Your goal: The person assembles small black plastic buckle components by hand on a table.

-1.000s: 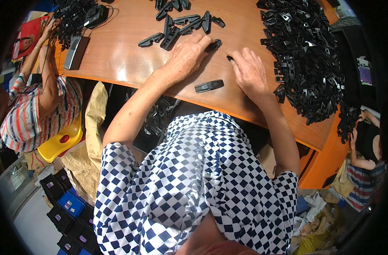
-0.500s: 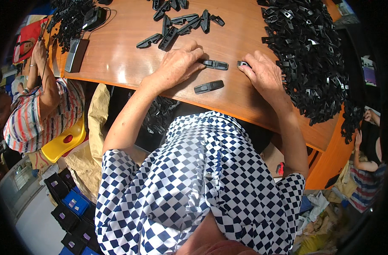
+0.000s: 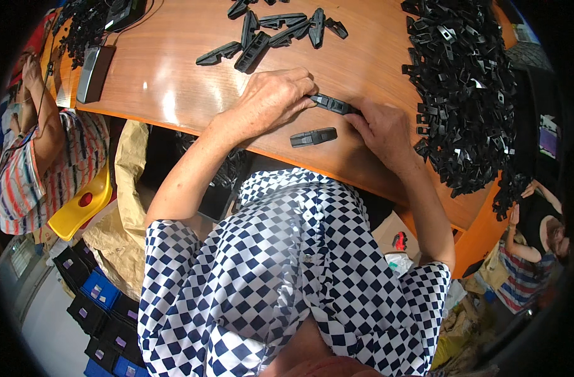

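Note:
Between my hands is a long black plastic part (image 3: 330, 103) with a slotted top. The fingers of my left hand (image 3: 277, 95) are closed on its left end. My right hand (image 3: 385, 131) is closed at the right end, thumb and fingertips pressed there; the small piece with a metal glint it carried earlier is hidden. On the table just below lies a similar black part (image 3: 313, 137), untouched. Several more long black parts (image 3: 254, 52) lie loose farther back on the table.
A large heap of small black clip pieces (image 3: 463, 107) covers the right side of the wooden table (image 3: 167, 69). A dark box (image 3: 95, 74) stands at the left edge. One person (image 3: 39, 151) sits at left beside a yellow stool (image 3: 80, 204); another (image 3: 532, 245) is at far right.
My right hand has moved left and reached the right end of the black part. The part is now tilted slightly between both hands. The whole view has shifted a little.

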### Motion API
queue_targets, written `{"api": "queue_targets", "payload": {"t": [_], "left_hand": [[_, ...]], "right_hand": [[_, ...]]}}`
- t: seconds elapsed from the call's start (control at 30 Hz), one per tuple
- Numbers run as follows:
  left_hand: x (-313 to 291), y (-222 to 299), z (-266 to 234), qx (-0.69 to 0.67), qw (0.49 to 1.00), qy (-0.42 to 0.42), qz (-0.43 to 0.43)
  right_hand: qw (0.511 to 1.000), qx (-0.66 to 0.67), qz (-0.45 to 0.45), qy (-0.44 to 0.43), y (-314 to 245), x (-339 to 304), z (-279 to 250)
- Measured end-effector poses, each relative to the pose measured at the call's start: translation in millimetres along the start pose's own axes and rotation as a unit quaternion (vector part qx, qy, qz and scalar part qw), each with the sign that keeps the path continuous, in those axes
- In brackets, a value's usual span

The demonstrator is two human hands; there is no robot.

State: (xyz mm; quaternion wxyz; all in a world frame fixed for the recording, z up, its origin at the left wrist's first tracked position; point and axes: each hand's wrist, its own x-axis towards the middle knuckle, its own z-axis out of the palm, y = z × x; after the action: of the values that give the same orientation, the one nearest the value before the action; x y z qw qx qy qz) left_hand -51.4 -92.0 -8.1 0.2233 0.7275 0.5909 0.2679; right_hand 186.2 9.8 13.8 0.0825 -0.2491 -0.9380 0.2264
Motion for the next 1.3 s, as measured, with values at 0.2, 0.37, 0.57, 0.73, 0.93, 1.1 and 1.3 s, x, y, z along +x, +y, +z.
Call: {"api": "queue_targets", "payload": {"t": [0.2,0.37,0.57,0.73,0.93,1.1,1.3], "left_hand": [[-3.1,10.8,-0.4,-0.007,1.000,-0.001,0.016],[-3.2,10.2,2.5,-0.020,1.000,0.005,0.024],[23.3,-4.6,-20.7,0.113,0.986,0.115,0.037],[69.8,-22.1,-14.3,0.326,0.934,0.145,-0.014],[72.8,-11.2,12.6,0.295,0.949,0.114,-0.003],[48.6,-3.3,13.3,0.178,0.981,0.040,0.062],[28.1,9.1,10.7,0.113,0.990,0.078,0.040]], "right_hand": [[0.998,-0.049,0.009,-0.033,-10.0,-6.6,1.9],[0.999,-0.002,0.009,-0.039,-16.0,7.9,2.8],[0.996,-0.033,-0.043,0.073,16.4,65.5,-3.2],[0.983,-0.127,-0.010,0.128,30.4,116.2,31.9],[0.992,-0.035,0.039,0.114,43.9,82.1,17.6],[0.992,0.043,0.121,0.011,50.1,63.2,-2.3],[0.983,-0.094,0.149,-0.045,44.0,54.2,-11.2]]}}
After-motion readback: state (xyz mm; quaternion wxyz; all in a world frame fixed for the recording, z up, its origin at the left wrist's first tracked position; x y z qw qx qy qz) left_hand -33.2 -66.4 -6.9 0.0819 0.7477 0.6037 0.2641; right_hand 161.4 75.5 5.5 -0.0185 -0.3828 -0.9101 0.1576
